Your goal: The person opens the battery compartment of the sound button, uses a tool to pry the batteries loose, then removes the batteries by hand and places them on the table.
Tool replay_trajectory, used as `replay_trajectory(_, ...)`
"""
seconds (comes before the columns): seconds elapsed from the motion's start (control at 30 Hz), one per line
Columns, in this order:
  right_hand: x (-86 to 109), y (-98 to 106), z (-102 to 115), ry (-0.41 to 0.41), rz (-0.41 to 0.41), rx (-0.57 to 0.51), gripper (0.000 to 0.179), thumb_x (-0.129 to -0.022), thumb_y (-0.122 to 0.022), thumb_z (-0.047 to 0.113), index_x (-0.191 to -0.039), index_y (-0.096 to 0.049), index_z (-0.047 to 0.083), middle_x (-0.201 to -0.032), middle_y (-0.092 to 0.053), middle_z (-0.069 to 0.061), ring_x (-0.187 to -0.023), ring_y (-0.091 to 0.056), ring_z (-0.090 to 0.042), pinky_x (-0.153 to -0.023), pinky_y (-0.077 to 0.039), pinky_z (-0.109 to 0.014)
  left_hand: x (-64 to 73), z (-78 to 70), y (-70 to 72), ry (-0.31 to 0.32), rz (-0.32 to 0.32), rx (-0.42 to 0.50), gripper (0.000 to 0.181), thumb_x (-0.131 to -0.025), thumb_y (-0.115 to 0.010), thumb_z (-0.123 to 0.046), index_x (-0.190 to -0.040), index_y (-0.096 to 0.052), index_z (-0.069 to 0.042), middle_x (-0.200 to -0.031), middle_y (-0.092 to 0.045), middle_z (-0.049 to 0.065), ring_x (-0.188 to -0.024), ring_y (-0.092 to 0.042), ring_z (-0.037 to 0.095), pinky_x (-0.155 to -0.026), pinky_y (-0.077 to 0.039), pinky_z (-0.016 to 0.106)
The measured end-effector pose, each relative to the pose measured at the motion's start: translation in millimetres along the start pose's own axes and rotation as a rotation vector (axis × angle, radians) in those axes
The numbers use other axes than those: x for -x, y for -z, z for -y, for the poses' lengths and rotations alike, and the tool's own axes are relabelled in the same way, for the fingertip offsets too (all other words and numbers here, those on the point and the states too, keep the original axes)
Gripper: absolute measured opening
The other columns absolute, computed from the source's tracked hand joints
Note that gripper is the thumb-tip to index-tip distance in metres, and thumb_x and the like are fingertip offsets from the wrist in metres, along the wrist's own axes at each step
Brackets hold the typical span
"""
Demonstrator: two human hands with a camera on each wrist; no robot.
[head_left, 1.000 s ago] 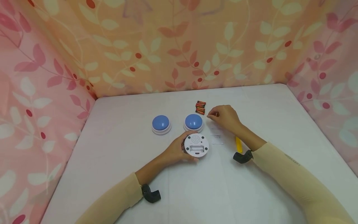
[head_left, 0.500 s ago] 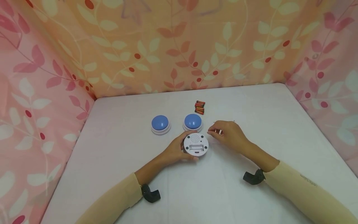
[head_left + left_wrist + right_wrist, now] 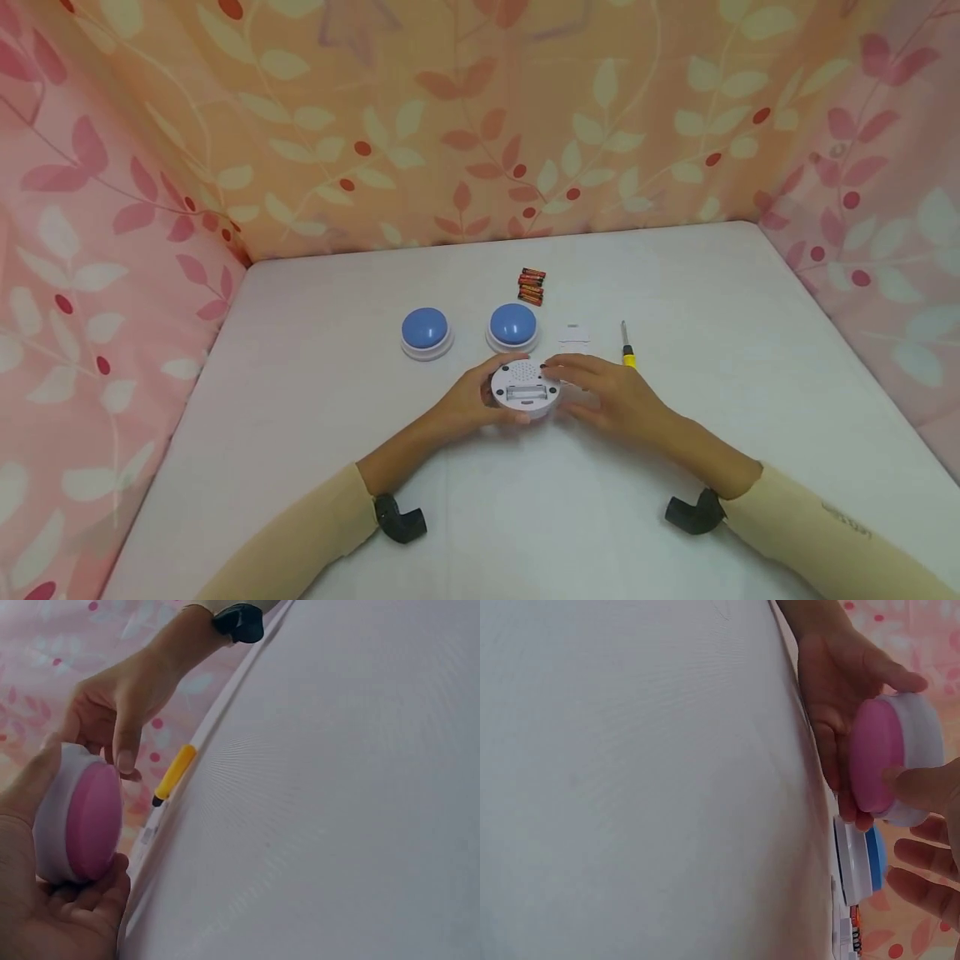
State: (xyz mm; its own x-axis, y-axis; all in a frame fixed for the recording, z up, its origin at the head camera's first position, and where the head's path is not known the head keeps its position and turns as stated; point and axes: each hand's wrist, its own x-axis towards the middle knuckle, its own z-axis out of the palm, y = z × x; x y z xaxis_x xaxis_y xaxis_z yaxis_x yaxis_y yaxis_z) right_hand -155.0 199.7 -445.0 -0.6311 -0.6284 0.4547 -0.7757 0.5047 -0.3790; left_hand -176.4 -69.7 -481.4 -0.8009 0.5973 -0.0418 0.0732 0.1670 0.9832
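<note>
My left hand [image 3: 468,400] grips a round push button [image 3: 525,408] by its white base, the underside with an open battery compartment facing up. Its pink dome [image 3: 96,821] shows in both wrist views. My right hand [image 3: 618,396] is at the button's right edge, fingertips at the rim and fingers loosely spread; in the right wrist view its thumb [image 3: 922,787] overlaps the dome. Whether the thumb presses on it I cannot tell. Just beyond sit two blue-domed push buttons [image 3: 513,325] with white bases.
Several red-and-black batteries [image 3: 532,286] lie behind the blue buttons. Small white flat pieces [image 3: 573,335] lie to the right of them, partly behind my right hand. A yellow-handled screwdriver [image 3: 627,346] lies farther right. Patterned curtains [image 3: 480,125] surround the white table [image 3: 337,333].
My right hand has come from near the batteries toward me and left to the held button's edge, uncovering the screwdriver. My left hand keeps its grip, the button tilting slightly.
</note>
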Motion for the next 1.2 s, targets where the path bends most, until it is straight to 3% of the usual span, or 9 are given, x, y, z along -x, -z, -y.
replay_trajectory(0.2, 2.6, 1, 5, 0.052, -0.044, -0.023, 0.058, -0.073, -0.092, 0.015, -0.126, -0.071, 0.009, -0.130, -0.067, -0.007, -0.122, -0.063, -0.025, -0.098, -0.052, -0.034, 0.3, -3.8, -1.9, -0.016, 0.026, 0.081, 0.074, -0.085, -0.083, -0.031, -0.149, -0.049, -0.017, -0.145, -0.055, 0.000, -0.124, -0.054, 0.018, -0.106, -0.044, 0.030)
replay_trajectory(0.4, 1.5, 4, 11, 0.059, -0.090, -0.064, 0.059, -0.073, -0.092, 0.017, -0.127, -0.069, 0.006, -0.126, -0.070, -0.006, -0.118, -0.066, -0.025, -0.102, -0.046, -0.022, 3.9, -13.3, -6.0, 0.049, 0.046, 0.096, 0.078, -0.087, -0.072, -0.058, -0.150, -0.049, -0.019, -0.133, -0.062, 0.003, -0.112, -0.058, 0.018, -0.091, -0.050, 0.028)
replay_trajectory(0.57, -0.1, 9, 11, 0.017, -0.137, -0.193, 0.057, -0.071, -0.092, 0.009, -0.124, -0.070, 0.007, -0.121, -0.072, -0.004, -0.111, -0.067, -0.020, -0.085, -0.055, -0.019, 7.6, -24.9, -6.6, 0.081, 0.026, 0.032, 0.105, -0.080, -0.062, -0.080, -0.159, -0.034, -0.017, -0.150, -0.052, 0.006, -0.125, -0.054, 0.018, -0.101, -0.051, 0.031)
replay_trajectory(0.67, 0.4, 11, 10, -0.050, -0.152, -0.297, 0.055, -0.072, -0.091, 0.004, -0.122, -0.071, 0.009, -0.118, -0.073, -0.002, -0.105, -0.068, -0.015, -0.074, -0.059, -0.024, 11.1, -34.6, -5.4, 0.050, 0.002, 0.003, 0.107, -0.082, -0.062, -0.077, -0.162, -0.025, -0.016, -0.152, -0.049, 0.013, -0.128, -0.056, 0.024, -0.102, -0.051, 0.035)
replay_trajectory(0.8, 3.2, 14, 11, -0.213, -0.143, -0.432, 0.047, -0.074, -0.090, 0.003, -0.118, -0.073, 0.009, -0.112, -0.074, -0.003, -0.092, -0.071, -0.014, -0.073, -0.061, -0.030, 14.1, -41.5, -6.5, -0.101, -0.060, -0.104, 0.098, -0.089, -0.077, -0.043, -0.164, -0.017, -0.021, -0.154, -0.048, 0.009, -0.133, -0.055, 0.023, -0.102, -0.050, 0.036)
replay_trajectory(0.87, 5.3, 15, 12, -0.319, -0.120, -0.504, 0.041, -0.077, -0.088, 0.006, -0.116, -0.073, 0.007, -0.108, -0.074, -0.003, -0.086, -0.072, -0.017, -0.073, -0.061, -0.031, 14.8, -42.4, -9.2, -0.221, -0.108, -0.242, 0.104, -0.084, -0.085, -0.025, -0.163, -0.017, -0.022, -0.157, -0.044, 0.003, -0.137, -0.051, 0.019, -0.103, -0.048, 0.036)
replay_trajectory(1.03, 7.8, 17, 15, -0.556, -0.045, -0.660, 0.037, -0.083, -0.085, 0.013, -0.117, -0.073, 0.004, -0.105, -0.074, -0.006, -0.086, -0.073, -0.022, -0.076, -0.061, -0.031, 16.0, -44.3, -17.1, -0.513, -0.163, -0.552, 0.117, -0.071, -0.095, -0.023, -0.162, -0.023, -0.013, -0.163, -0.034, 0.001, -0.146, -0.038, 0.019, -0.109, -0.043, 0.034)
replay_trajectory(1.1, 7.7, 18, 15, -0.623, -0.010, -0.714, 0.038, -0.084, -0.084, 0.015, -0.118, -0.072, 0.002, -0.104, -0.075, -0.009, -0.089, -0.073, -0.022, -0.077, -0.061, -0.031, 16.7, -45.0, -19.1, -0.565, -0.168, -0.616, 0.116, -0.070, -0.096, -0.025, -0.161, -0.026, -0.012, -0.164, -0.032, 0.002, -0.148, -0.036, 0.020, -0.111, -0.041, 0.031)
replay_trajectory(1.2, 7.7, 18, 14, -0.711, 0.059, -0.792, 0.041, -0.086, -0.083, 0.020, -0.119, -0.071, 0.000, -0.104, -0.075, -0.011, -0.089, -0.073, -0.024, -0.079, -0.061, -0.032, 16.3, -44.4, -21.0, -0.578, -0.156, -0.627, 0.112, -0.070, -0.095, -0.020, -0.160, -0.029, -0.010, -0.163, -0.034, 0.004, -0.147, -0.037, 0.020, -0.110, -0.041, 0.029)
